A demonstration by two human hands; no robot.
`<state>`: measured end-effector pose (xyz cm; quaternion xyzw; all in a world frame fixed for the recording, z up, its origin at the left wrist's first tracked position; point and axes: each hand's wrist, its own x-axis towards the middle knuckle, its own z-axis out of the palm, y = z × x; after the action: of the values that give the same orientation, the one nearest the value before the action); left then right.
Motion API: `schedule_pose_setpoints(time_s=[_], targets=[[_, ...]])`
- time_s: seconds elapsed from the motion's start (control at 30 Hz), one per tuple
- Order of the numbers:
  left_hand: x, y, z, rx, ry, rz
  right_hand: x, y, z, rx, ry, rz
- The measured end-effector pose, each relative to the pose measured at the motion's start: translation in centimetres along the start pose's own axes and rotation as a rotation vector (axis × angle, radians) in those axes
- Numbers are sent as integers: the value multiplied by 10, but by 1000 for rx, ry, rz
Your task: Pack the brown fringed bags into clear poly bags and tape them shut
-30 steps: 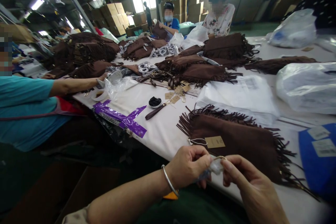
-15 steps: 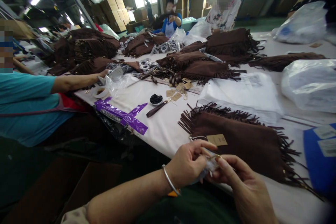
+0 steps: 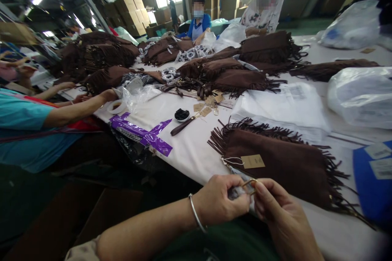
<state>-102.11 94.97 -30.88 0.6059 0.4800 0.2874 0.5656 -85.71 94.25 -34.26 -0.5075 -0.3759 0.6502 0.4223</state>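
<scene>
Handling one metal fitting (image 3: 249, 181): two hands (image 3: 219, 200) (image 3: 280, 208)

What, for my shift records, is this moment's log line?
left hand: holding greyish wrapping; right hand: pinching golden piece; fringed bag: on table

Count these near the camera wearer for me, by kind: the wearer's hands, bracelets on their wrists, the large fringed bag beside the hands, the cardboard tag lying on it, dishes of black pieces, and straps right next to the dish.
Left hand and right hand: 2
Bracelet: 1
Fringed bag: 1
Tag: 1
Dish: 1
Strap: 1
Total: 7
</scene>
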Motion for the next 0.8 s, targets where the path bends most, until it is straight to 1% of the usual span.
schedule_pose_setpoints(time_s=[0.1,0.2,0.27,0.37,0.5,0.6,0.7,0.77,0.8], targets=[[-3,4,-3,110,-29,6,3,3,1,9,-30,23],[-5,8,-2,301,27,66,6,-1,3,-54,-64,-16],[-5,7,1,451,72,113,5,-3,7,-59,-83,-44],[-3,1,6,618,101,169,3,-5,11,-50,-45,-52],[-1,-7,12,768,150,255,2,-3,10,-102,-11,-69],[1,-14,16,838,188,317,4,3,8,-124,21,-58],[2,-19,20,853,196,337,7,10,5,-120,-7,-46],[2,-18,20,788,180,306,10,12,2,-118,-23,-46],[2,-15,18,707,162,266,11,12,1,-104,-33,-32]])
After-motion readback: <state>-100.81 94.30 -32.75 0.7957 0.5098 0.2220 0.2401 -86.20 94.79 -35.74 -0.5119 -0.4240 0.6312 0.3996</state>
